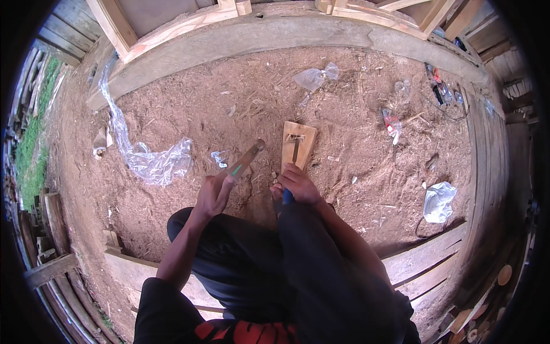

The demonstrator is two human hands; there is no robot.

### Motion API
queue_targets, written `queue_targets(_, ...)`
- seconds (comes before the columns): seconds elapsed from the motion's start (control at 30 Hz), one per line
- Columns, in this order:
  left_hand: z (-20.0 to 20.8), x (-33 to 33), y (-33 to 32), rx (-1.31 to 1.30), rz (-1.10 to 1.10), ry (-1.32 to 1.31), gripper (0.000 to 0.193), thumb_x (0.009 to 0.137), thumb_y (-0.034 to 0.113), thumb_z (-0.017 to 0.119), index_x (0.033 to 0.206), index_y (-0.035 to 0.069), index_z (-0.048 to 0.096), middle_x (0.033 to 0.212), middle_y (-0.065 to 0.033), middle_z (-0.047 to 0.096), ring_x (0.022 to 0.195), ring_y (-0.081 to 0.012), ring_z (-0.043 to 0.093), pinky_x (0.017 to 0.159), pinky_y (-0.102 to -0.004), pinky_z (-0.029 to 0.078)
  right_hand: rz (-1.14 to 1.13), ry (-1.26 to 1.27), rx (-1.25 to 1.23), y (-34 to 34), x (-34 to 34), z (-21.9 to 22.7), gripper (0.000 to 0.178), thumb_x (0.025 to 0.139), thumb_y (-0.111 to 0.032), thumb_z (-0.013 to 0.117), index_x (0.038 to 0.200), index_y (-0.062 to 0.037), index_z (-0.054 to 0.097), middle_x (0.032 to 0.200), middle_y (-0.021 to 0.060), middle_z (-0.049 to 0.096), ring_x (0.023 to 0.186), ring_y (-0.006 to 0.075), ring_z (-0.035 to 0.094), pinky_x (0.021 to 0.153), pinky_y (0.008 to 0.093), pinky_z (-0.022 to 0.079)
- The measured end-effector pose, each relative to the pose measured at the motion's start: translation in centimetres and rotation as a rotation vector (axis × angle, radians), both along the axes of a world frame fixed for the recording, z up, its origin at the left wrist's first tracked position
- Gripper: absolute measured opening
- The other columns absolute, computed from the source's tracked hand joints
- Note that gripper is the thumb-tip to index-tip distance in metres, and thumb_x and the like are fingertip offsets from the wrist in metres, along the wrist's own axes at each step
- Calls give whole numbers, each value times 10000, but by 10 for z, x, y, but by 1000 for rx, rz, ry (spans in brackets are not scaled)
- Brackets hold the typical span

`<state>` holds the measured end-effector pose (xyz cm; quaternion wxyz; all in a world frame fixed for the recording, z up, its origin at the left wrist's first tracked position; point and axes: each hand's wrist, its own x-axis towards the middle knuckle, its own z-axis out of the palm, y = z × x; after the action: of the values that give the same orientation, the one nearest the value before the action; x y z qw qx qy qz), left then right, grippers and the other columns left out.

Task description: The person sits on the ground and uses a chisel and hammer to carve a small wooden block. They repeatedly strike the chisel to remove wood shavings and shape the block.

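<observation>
My right hand (300, 184) is closed around a chisel (295, 152) with a blue handle. The chisel's metal blade points away from me, over a short tapered wooden block (307, 137). Near the block's far end is a rough, cut hollow, and the tip reaches it. In my left hand (215, 195) is a flat greyish bar (246, 160) with a green mark and a dark rounded far end. Raised to the left of the block, the bar stands apart from it and from the chisel. My fingers hide the block's near end.
Clear plastic sheeting (154, 163) lies to the left on sawdust-covered ground. A plastic bag (316, 77) is farther off, a white bag (439, 202) at right. Tools (441, 92) with a cable lie far right. Timber frames (183, 26) stand beyond; planks (424, 258) run behind me.
</observation>
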<state>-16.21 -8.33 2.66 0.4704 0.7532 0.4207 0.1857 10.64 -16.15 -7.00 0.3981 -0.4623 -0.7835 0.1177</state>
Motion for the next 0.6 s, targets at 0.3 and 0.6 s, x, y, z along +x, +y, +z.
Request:
queue_targets(0.3, 1, 3, -1, 34, -12, 68, 416, 1053, 341, 424, 924, -21, 584, 609, -194, 484, 552, -382, 533, 561, -451, 410, 13, 11, 5, -1, -5, -5, 237, 800, -169, 786, 747, -70, 577, 763, 80, 542, 813, 274, 570, 947, 422, 489)
queue_targets(0.6, 13, 4, -5, -3, -3, 47, 426, 1049, 344, 428, 940, -33, 592, 605, -195, 482, 533, -369, 517, 560, -458, 398, -83, 150, -20, -2, -6, 25, 151, 771, -72, 764, 794, -59, 615, 778, 80, 583, 837, 284, 600, 820, 387, 518)
